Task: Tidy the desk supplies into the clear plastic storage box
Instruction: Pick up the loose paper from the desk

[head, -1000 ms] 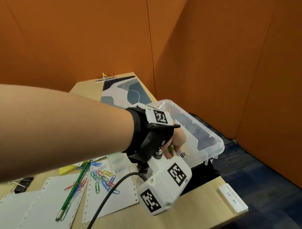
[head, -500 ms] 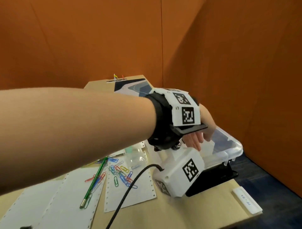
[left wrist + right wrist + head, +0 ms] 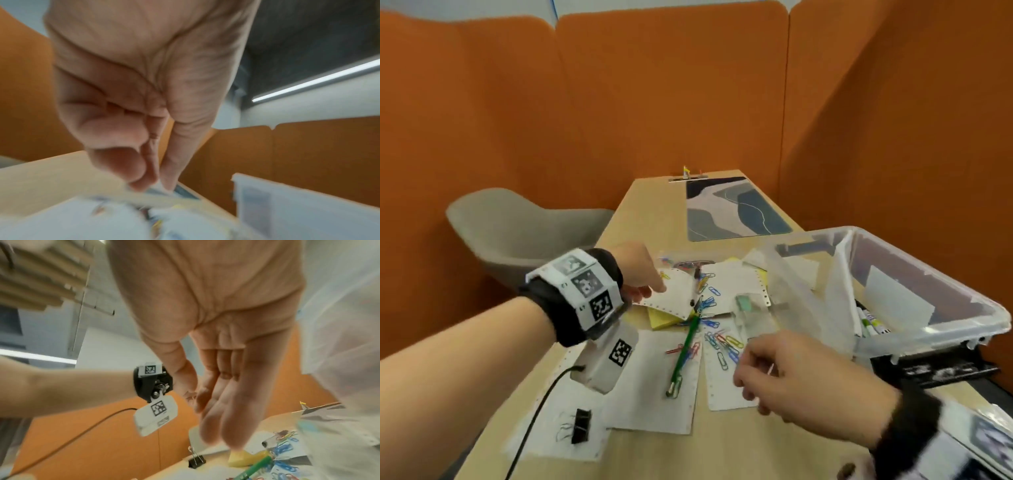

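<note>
The clear plastic storage box [image 3: 935, 334] stands at the desk's right edge with markers [image 3: 870, 322] inside. My left hand [image 3: 654, 291] pinches the lifted edge of a perforated paper sheet [image 3: 676, 294] between thumb and fingers [image 3: 144, 178]; that close view is blurred. My right hand [image 3: 748, 373] hovers open over several coloured paper clips [image 3: 722, 342], fingers [image 3: 232, 426] straight and holding nothing. A green pen [image 3: 685, 349] lies across the papers, beside a yellow sticky-note pad [image 3: 664, 320]. A black binder clip [image 3: 580, 425] sits near the front left.
More perforated sheets [image 3: 654, 383] cover the desk's middle. A patterned desk mat [image 3: 732, 209] lies at the back, and a grey chair [image 3: 517, 226] stands to the left. A black object [image 3: 945, 370] sits under the box. Orange partition walls enclose the desk.
My left hand has left the box and swung left to the papers, where it now pinches a sheet. My right hand has come into view over the paper clips.
</note>
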